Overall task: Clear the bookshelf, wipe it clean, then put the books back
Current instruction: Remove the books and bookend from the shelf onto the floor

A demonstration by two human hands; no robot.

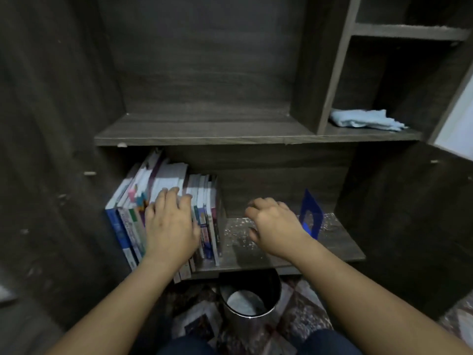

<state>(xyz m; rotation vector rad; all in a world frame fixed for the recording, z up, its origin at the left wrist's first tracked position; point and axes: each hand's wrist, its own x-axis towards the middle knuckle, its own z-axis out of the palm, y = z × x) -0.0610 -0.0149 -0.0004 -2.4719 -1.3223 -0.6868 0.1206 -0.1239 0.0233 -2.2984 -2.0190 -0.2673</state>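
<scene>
A row of books stands upright at the left end of the lower shelf of a dark wooden bookcase. My left hand lies over the tops of the middle books, fingers curled onto their upper edges. To the right of the books, my right hand hovers over the bare, dusty part of the shelf, fingers loosely bent and holding nothing. A blue bookend stands just right of that hand. On the upper shelf, in its right compartment, lies a folded light blue cloth.
A small metal bin stands on the patterned floor right below the lower shelf's front edge, between my knees. A vertical divider splits the upper shelf. The bookcase side panels close in on both sides.
</scene>
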